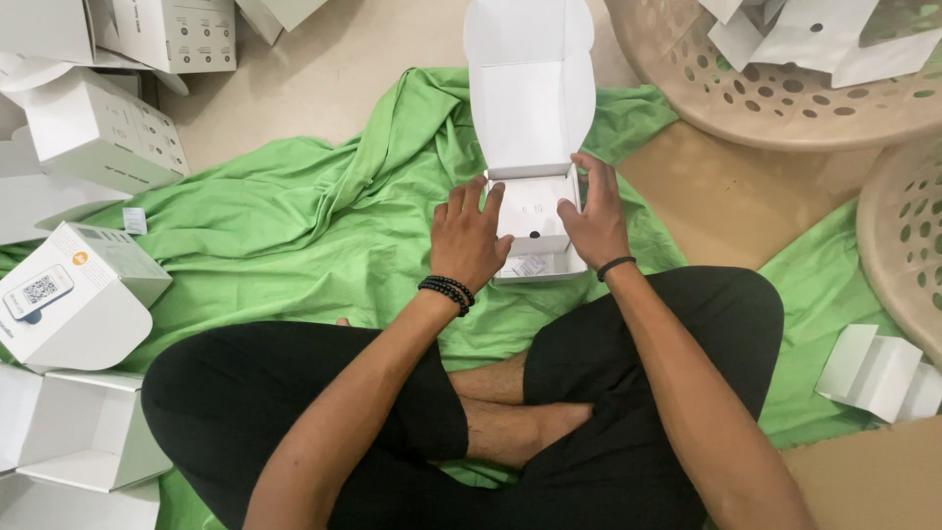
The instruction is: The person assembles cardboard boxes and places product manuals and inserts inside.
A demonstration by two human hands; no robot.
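I am seeing a tan floor (pixel 726 201) lying under a rumpled green cloth (pixel 294 226); white boxes (pixel 98 132) and two beige baskets (pixel 785 98) are sitting around it.

Both hands cover the sides of the open white box (pixel 533 211), so its side walls are mostly hidden. The tiny marks on the insert inside are too small to make out. The beige baskets (pixel 785 98) get cut off at the top and right edges, same with the white cartons (pixel 88 128) at the left edge.
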